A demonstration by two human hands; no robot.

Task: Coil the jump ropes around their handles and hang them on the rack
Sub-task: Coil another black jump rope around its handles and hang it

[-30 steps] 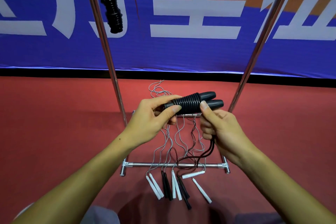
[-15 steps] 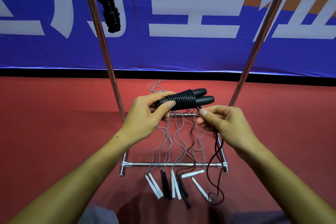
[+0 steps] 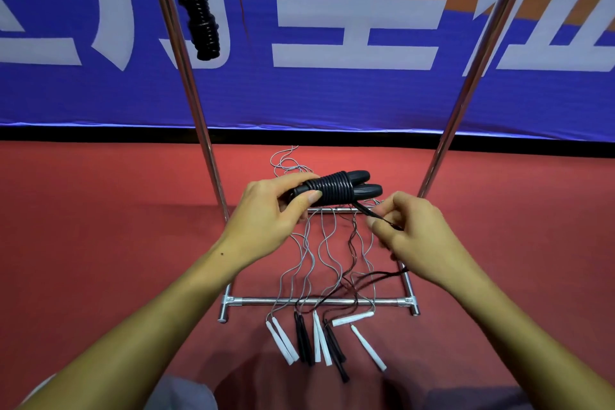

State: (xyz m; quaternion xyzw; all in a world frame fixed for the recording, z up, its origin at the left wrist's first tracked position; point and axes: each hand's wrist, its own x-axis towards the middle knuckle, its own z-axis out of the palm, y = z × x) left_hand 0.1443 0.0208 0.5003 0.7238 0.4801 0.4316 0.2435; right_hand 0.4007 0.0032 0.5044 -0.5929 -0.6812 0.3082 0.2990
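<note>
My left hand [image 3: 266, 210] grips two black jump-rope handles [image 3: 336, 190] held side by side, with black rope coiled tightly round their middle. My right hand [image 3: 416, 240] pinches the loose black rope [image 3: 372, 215] just below the coil's right end; the slack trails down behind that hand and across the floor. One coiled black jump rope [image 3: 199, 7] hangs from the top of the metal rack [image 3: 189, 83] at upper left. Several uncoiled ropes with white and black handles [image 3: 319, 339] lie on the red floor across the rack's base bar [image 3: 299, 302].
The rack's two slanted chrome posts [image 3: 479, 70] rise on either side of my hands. A blue, orange and white banner [image 3: 332, 93] runs along the wall behind. Red floor [image 3: 100, 210] spreads to both sides of the rack.
My right hand dropped from the handles' right end to pinch the rope below the coil, and has drawn the hanging loop of slack up off the floor.
</note>
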